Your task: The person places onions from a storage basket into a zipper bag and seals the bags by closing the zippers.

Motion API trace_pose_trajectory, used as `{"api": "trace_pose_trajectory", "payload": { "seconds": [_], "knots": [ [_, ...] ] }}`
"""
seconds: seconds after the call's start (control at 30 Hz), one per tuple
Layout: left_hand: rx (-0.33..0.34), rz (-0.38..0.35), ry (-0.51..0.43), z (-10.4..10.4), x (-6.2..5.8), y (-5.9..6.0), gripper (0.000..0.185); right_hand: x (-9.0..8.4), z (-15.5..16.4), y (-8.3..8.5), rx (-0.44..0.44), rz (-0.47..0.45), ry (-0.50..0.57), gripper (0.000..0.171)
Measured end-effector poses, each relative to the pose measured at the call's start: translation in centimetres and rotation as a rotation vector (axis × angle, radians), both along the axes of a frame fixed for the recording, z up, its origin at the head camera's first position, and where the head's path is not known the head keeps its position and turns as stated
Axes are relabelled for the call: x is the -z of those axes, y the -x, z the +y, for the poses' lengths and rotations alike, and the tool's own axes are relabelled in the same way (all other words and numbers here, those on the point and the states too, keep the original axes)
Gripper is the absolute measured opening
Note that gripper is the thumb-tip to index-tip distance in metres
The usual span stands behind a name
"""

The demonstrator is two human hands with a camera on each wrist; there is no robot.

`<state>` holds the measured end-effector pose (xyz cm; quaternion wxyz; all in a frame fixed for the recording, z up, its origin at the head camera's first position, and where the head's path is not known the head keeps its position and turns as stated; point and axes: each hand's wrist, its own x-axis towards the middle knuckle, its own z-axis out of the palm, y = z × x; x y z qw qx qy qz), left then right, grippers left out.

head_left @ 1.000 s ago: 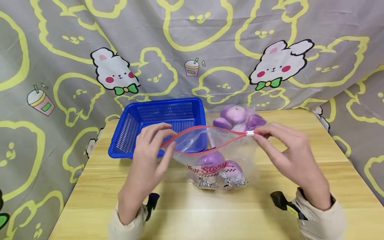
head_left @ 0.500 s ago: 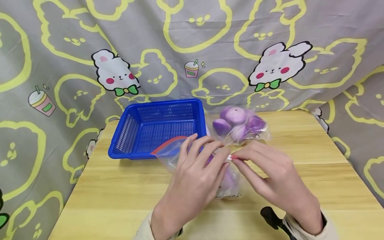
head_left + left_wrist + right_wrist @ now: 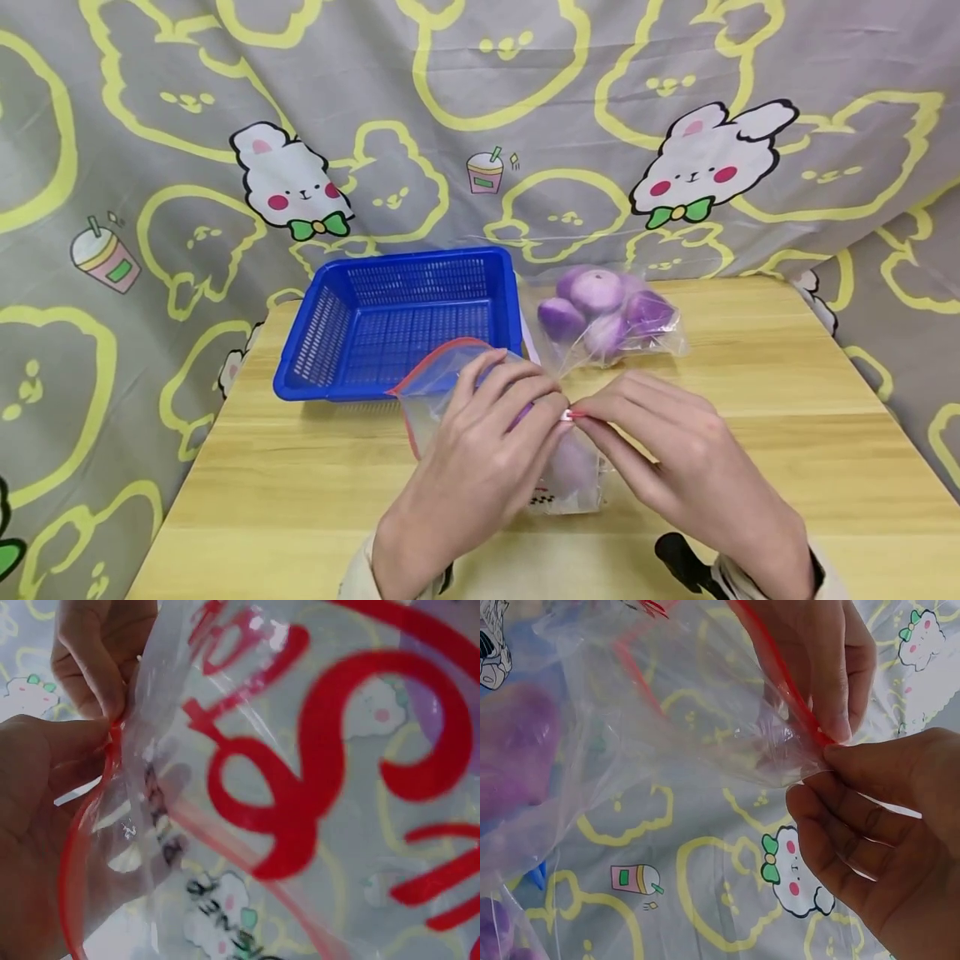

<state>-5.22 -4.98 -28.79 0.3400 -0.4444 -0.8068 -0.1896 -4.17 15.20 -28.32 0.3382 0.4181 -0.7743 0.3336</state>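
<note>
A clear zip bag with a red zip strip and red printed lettering lies on the wooden table, with purple round things inside. Both hands meet at one end of its zip strip. My left hand pinches the strip there, and my right hand pinches the same spot from the other side. In the left wrist view the bag fills the frame and the red strip runs along my left hand. The right wrist view shows my right hand pinching the bag's corner.
A blue plastic basket stands behind the bag on the left. A second clear bag of purple round things lies behind on the right. A patterned grey and yellow cloth hangs behind the table.
My hands, wide apart holding the bag's mouth open a second ago, have come together at one end of the zip. The bag has dropped lower onto the table.
</note>
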Motion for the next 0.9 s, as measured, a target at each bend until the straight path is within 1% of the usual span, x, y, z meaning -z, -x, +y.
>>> {"api": "trace_pose_trajectory", "payload": {
  "seconds": [0.17,0.37,0.5,0.67,0.9],
  "knots": [
    [0.011,-0.009,-0.007,0.0,0.2,0.1,0.017,0.2,0.2,0.0,0.011,-0.016,-0.016,0.028],
    [0.024,-0.023,-0.019,-0.1,0.2,0.4,0.014,0.4,0.4,0.4,-0.021,0.0,-0.01,0.026],
    [0.027,-0.032,-0.026,-0.2,0.3,0.5,0.014,0.5,0.5,0.6,-0.026,-0.002,-0.009,0.026],
    [0.032,-0.032,-0.036,-0.2,0.5,0.7,0.014,0.5,0.6,0.8,-0.033,0.002,-0.006,0.025],
    [0.057,-0.024,-0.042,-0.4,0.6,1.1,0.016,0.7,0.6,1.0,-0.037,-0.005,0.001,0.024]
  ]
}}
